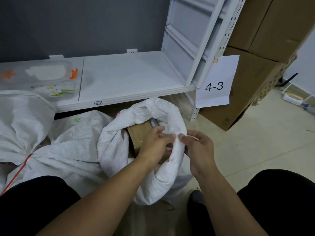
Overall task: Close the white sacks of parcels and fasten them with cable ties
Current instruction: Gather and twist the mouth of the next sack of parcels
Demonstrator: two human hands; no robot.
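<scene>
Grey wall (76, 23), white shelf (129, 77), tiled floor (255, 147).

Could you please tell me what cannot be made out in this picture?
Head view:
1. Open sack: only one box shows inside; its rolled rim and the left hand hide the rest.
2. Pale strip at the right hand: too small to identify.
3. Shelf-edge label: blurred, unreadable.
4. Tied sack: cut off by the left edge.

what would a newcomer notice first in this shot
The open white sack at centre, a cardboard box showing inside, with the left grip and right grip pinching its rolled rim. To the right, a paper sign reading 4-3 hangs on the white shelf post; at left lies a tied sack.
</scene>
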